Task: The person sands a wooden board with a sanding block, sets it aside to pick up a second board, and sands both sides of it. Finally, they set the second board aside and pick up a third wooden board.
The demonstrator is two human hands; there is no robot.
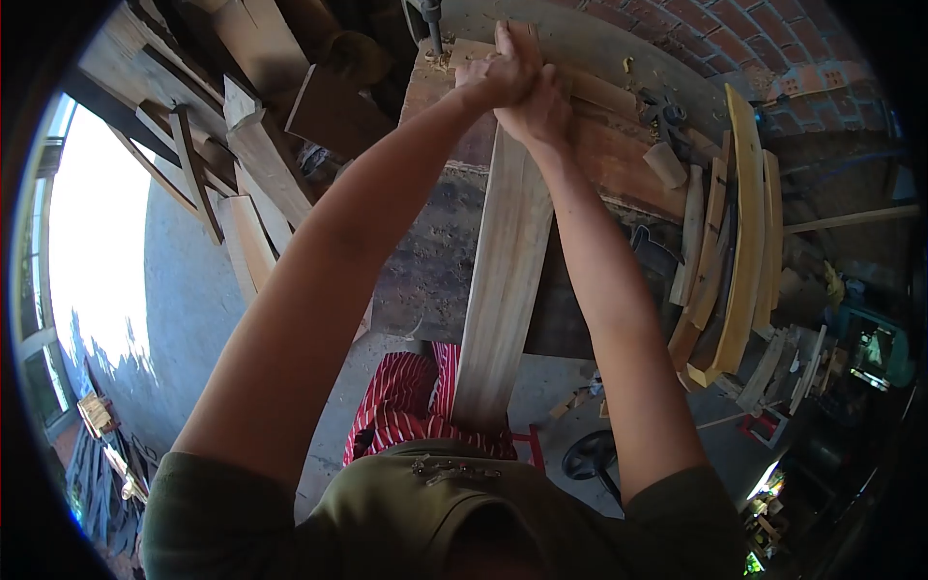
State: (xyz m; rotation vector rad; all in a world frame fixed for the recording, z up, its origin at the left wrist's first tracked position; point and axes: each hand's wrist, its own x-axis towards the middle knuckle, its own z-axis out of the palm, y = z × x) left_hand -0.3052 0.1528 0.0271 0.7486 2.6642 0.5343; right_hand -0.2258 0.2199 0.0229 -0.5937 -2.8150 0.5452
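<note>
A long pale wooden board point(507, 242) runs from my lap up across the workbench. My left hand point(498, 79) lies at its far end, one finger pointing forward and the others curled over the wood. Right beside it, touching it, my right hand point(536, 108) is closed around the same end of the board. The undersides of both hands and some fingertips are hidden. The workbench point(425, 261) under the board has a dark, shaving-strewn near part and a reddish wooden far part.
A metal post point(432, 27) stands at the bench's far left. A short wooden cylinder point(664, 165) and a dark metal clamp-like part point(665, 111) lie at right. Long curved yellowish wood pieces point(742, 232) stand beyond. Boards point(266, 159) lean at left; a brick wall point(735, 39) is behind.
</note>
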